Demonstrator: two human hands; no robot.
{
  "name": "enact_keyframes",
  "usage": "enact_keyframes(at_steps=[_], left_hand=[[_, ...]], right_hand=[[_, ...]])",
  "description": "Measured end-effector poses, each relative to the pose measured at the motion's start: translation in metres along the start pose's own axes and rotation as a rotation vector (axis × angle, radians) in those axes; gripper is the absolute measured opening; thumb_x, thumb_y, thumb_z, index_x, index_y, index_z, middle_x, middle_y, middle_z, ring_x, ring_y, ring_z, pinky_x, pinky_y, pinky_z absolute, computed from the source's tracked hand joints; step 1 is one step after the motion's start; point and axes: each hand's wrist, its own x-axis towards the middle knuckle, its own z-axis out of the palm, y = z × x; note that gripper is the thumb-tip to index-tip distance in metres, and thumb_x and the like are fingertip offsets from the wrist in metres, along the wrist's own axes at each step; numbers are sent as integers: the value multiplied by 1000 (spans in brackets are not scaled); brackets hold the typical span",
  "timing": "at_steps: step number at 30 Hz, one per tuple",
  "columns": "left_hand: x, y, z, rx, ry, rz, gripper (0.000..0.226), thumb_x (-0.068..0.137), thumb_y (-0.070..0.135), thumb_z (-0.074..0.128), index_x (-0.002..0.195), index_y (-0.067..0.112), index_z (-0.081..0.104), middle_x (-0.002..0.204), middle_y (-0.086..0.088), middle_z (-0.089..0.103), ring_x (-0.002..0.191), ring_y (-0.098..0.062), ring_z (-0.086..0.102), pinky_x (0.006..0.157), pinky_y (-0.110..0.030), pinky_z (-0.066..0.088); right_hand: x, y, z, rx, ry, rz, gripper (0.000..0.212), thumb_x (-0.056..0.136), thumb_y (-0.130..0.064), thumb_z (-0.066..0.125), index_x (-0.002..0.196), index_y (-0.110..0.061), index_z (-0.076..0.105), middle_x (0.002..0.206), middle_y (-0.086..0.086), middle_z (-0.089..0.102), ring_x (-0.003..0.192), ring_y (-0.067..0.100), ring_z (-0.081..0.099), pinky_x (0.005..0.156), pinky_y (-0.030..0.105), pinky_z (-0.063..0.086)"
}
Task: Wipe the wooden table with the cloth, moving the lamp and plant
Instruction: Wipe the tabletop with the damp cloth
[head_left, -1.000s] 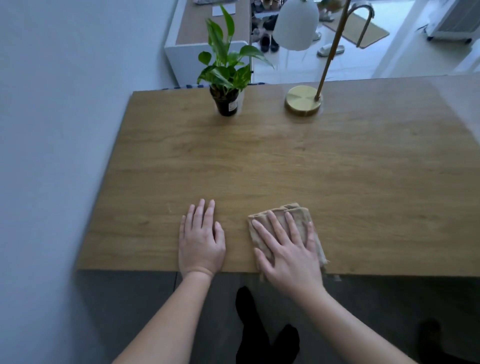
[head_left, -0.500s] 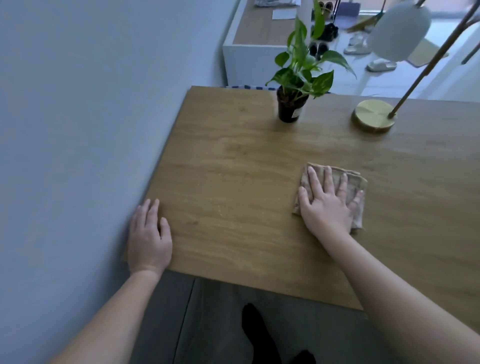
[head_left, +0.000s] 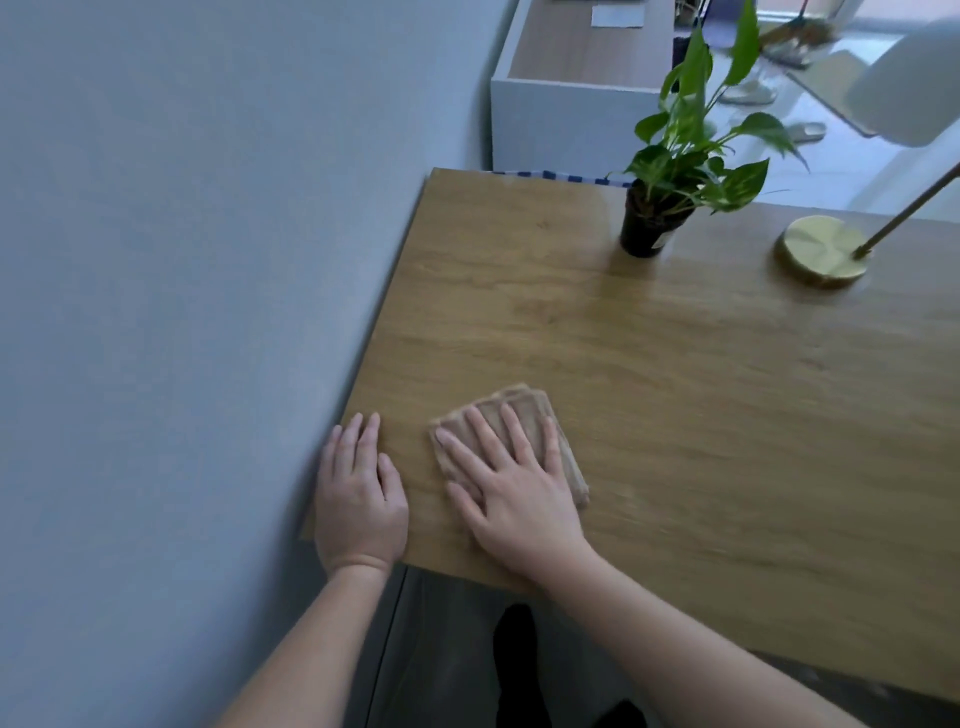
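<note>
A folded beige cloth (head_left: 524, 410) lies near the front left corner of the wooden table (head_left: 675, 364). My right hand (head_left: 511, 493) presses flat on the cloth with fingers spread. Just left of it, my left hand (head_left: 358, 499) rests flat on the table's corner by the wall, holding nothing. A green plant in a black pot (head_left: 647, 228) stands at the table's far edge. Right of the pot is the lamp's round brass base (head_left: 821, 252), with the brass stem slanting up to a white shade (head_left: 914, 88).
A grey wall (head_left: 182, 260) runs along the table's left edge. Beyond the table stands a white cabinet with a wooden top (head_left: 571, 83). Slippers and a mat lie on the pale floor behind. My dark-socked feet (head_left: 519, 670) show below the table's front edge.
My right hand has slid the cloth back toward me and to the left, close beside my left hand. The view has shifted further left toward the wall.
</note>
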Motion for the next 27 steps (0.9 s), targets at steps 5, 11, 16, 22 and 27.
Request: enact_keyframes(at_steps=[5, 11, 16, 22, 27], left_hand=[[0, 3, -4, 1, -14, -4, 53, 106, 26, 37, 155, 12, 54, 161, -9, 51, 152, -32, 40, 128, -49, 32], [2, 5, -4, -4, -32, -22, 53, 107, 27, 36, 156, 14, 53, 162, -6, 50, 154, -30, 38, 128, -49, 33], [4, 2, -5, -38, -33, -40, 51, 107, 25, 38, 153, 14, 56, 160, -5, 52, 153, -28, 40, 128, -46, 32], [5, -7, -3, -102, -23, -36, 50, 105, 23, 40, 149, 7, 59, 158, -13, 54, 150, -35, 43, 127, -51, 32], [3, 18, -3, -58, -2, -108, 53, 105, 26, 42, 152, 5, 54, 157, -17, 54, 150, -39, 42, 127, -55, 31]], right_hand=[[-36, 68, -25, -91, -55, -5, 59, 105, -71, 19, 159, -65, -4, 174, -26, -5, 162, 14, -15, 129, 60, -9], [75, 76, -50, 12, 111, 384, 61, 104, -69, 13, 163, -59, 0, 176, -19, -7, 163, 19, -14, 127, 61, -15], [152, 2, -34, 60, 81, 373, 63, 104, -65, 14, 165, -52, 3, 178, -11, -4, 163, 28, -15, 124, 66, -15], [58, -47, 0, 49, 42, 93, 61, 107, -65, 21, 165, -52, 8, 178, -10, 2, 164, 25, -13, 126, 64, -9], [-50, 4, 13, -8, 38, 114, 63, 107, -66, 29, 164, -56, 7, 177, -16, 2, 164, 20, -9, 129, 62, -4]])
